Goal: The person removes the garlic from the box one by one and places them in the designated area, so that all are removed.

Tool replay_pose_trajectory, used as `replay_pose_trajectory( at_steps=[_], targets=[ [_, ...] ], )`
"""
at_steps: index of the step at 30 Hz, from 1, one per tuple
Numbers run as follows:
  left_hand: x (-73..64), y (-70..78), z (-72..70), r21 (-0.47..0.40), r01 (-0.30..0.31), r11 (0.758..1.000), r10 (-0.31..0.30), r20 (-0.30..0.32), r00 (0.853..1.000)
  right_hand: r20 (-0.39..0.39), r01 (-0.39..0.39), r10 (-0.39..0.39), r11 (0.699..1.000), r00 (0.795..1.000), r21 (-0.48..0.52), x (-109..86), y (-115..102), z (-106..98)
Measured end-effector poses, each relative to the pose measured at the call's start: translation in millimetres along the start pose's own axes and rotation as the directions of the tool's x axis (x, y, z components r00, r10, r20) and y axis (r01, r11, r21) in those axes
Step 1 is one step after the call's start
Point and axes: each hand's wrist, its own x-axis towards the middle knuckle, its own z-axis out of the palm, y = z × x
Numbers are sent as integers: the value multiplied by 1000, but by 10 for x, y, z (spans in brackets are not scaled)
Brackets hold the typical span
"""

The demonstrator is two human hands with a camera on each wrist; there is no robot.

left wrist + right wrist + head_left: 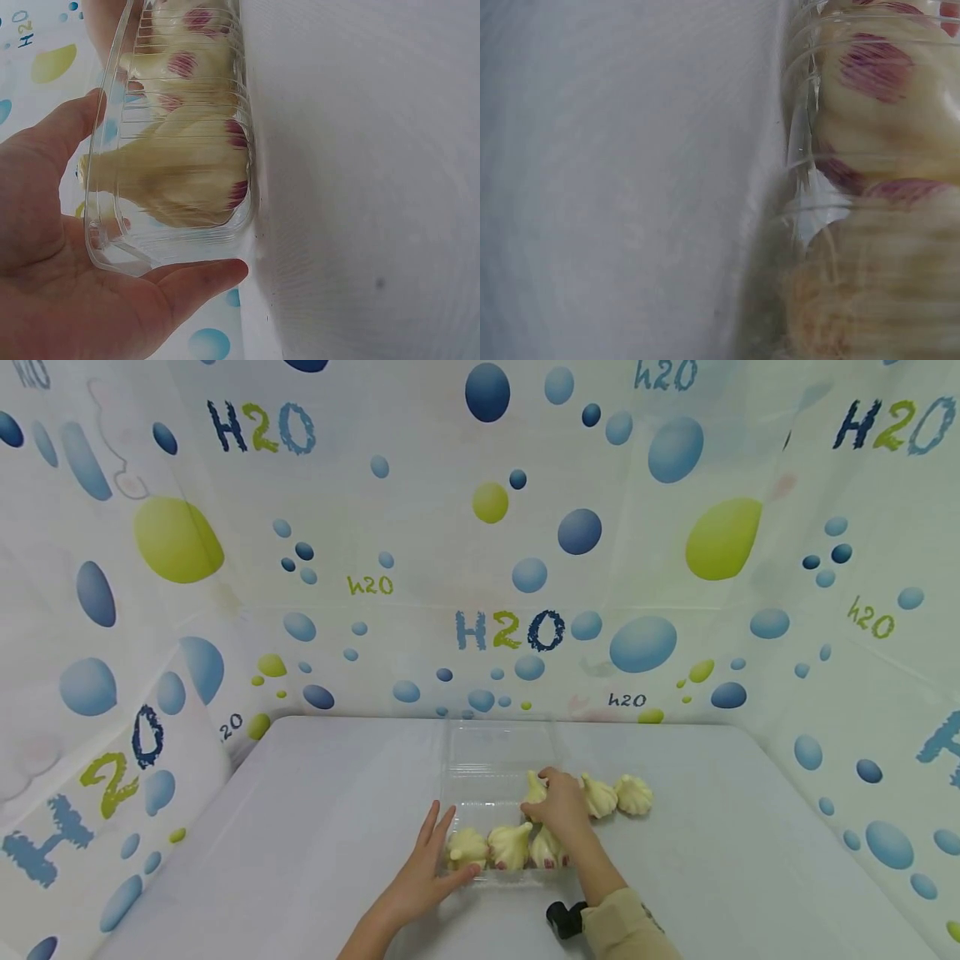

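Observation:
A clear plastic clamshell container (480,814) lies on the table with its lid (498,745) folded back. Several garlic bulbs line its front side, among them one at the left (467,846) and one in the middle (510,846). With straight, spread fingers my left hand (416,877) rests at the container's front left corner. The left wrist view has its thumb along the container's end, and the purple-marked bulbs (180,169) show through the clear wall. My right hand (566,806) pinches a pale garlic bulb (534,787) at the container's back right.
Two loose garlic bulbs, a nearer one (598,796) and an outer one (633,795), sit on the white table (322,827) right of the container. A black wrist camera (564,920) is on the right wrist. A bubble-printed sheet (420,527) hangs behind the table.

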Motion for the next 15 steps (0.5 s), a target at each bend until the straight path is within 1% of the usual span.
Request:
replay_pose_trajectory(
  at_steps=[4,7,11,15],
  targets=[
    [-4,13,-8,-3,-2,1000,2,1,1000,33,-27,27,1000,999,2,4,0,12],
    [-8,22,-13,-7,-2,1000,2,2,1000,75,-33,35,999,997,-25,-1,-1,12],
    [-11,28,-16,-9,-4,1000,4,1,1000,117,-7,16,997,993,-76,-9,-3,13],
    [-10,26,-15,-6,-2,1000,2,-1,1000,117,11,-3,997,993,-71,-12,2,22]
  ],
)
